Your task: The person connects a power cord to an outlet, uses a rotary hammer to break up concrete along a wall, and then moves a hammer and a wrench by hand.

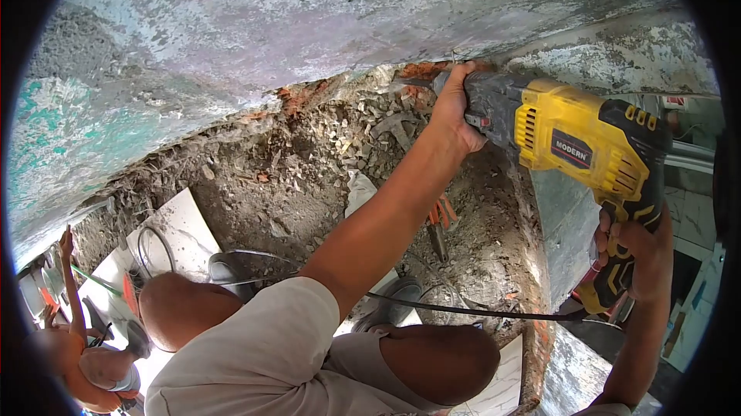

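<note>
A yellow and black rotary hammer drill [571,138] marked MODERN lies level along the base of the wall. My left hand [459,115] is closed around its dark front end, near the chuck. At the rear, my right hand [629,250] grips the black and yellow handle, fingers wrapped at the trigger side. The drill's bit [417,83] points left at exposed red brick under the wall's lower edge. Below my left hand, a claw hammer [395,129] rests in the rubble. Beyond my left forearm lies a tool with orange handles [441,219].
Broken rubble [309,161] fills the ground between my feet and the peeling wall [255,22]. The drill's black cable [494,312] crosses above my knee. White tiles [181,235] lie at left, where another person [96,362] sits. A low wall [567,223] stands at right.
</note>
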`<state>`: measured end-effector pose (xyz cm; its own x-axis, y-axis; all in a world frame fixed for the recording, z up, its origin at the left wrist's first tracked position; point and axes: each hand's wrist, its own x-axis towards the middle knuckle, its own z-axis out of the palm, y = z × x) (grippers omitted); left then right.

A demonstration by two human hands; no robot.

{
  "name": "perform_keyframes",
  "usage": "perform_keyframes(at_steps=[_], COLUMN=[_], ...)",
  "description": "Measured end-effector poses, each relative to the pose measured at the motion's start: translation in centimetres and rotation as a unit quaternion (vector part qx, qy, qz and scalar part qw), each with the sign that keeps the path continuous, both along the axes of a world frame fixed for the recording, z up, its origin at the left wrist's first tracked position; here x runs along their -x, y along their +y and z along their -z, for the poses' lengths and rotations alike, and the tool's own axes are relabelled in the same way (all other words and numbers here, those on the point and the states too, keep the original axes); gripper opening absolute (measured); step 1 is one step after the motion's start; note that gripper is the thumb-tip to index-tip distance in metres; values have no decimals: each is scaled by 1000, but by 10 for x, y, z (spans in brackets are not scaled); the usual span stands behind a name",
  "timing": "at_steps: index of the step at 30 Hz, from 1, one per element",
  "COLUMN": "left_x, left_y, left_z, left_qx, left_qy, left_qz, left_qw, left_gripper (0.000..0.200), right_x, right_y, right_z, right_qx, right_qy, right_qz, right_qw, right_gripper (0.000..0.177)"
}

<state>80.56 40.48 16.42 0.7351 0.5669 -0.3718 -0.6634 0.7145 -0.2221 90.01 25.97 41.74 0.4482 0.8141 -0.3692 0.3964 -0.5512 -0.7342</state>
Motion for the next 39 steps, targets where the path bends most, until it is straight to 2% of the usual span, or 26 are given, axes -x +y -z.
perform_keyframes(at_steps=[2, 11, 30, 34, 39], left_x=[2, 6, 9, 6, 8], left_y=[1, 1, 1, 3, 0], left_z=[1, -11, -2, -1, -2], left_qx=[-6, 1, 19, 12, -1], left_qy=[-20, -16, -24, 1, -20], left_qz=[7, -2, 13, 6, -10], left_qw=[1000, 1000, 999, 1000, 1000], left_gripper=[36, 43, 42, 39, 37], right_x=[-2, -1, 9, -1, -1], right_y=[1, 6, 4, 4, 0], right_z=[0, -2, 0, 0, 5], right_qx=[2, 13, 8, 23, 10], right_qy=[-2, 3, -22, -18, -9], right_qz=[-7, -16, 5, -36, -26], right_qw=[1000, 1000, 1000, 999, 1000], right_gripper=[35, 34, 39, 40, 38])
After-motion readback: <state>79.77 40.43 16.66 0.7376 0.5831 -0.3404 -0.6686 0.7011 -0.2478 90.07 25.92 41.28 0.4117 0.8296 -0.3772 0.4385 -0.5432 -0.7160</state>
